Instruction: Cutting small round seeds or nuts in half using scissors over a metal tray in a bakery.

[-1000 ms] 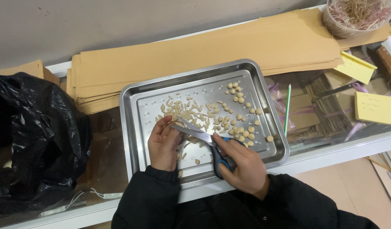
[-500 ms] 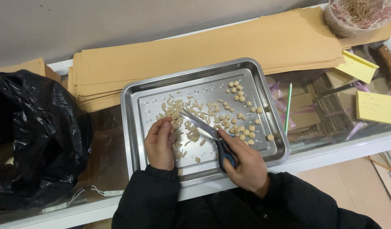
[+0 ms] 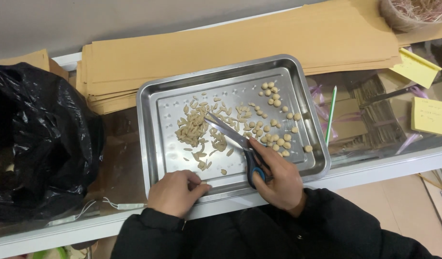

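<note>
Two hands at a steel tray point(image 3: 154, 144), right hand point(image 3: 278, 177) gripping blue-handled scissors point(image 3: 235, 139), blades shut, left hand point(image 3: 175, 192) fingers pinching the rim

A right hand point(image 3: 278, 180) grips blue-handled steel scissors point(image 3: 240, 146), blades lying closed and pointing up-left across a shallow rectangular stainless-steel tray point(image 3: 156, 139). The left hand point(image 3: 175, 192) pinches the tray's near rim. A heap of pale cut slivers point(image 3: 194, 129) lies beside the blade tips; small round beige pellets point(image 3: 276, 122) scatter to the right. Behind the tray sits a stack of brown paper sheets point(image 3: 230, 43); a crumpled black plastic bag point(image 3: 36, 139) fills the left.
</note>
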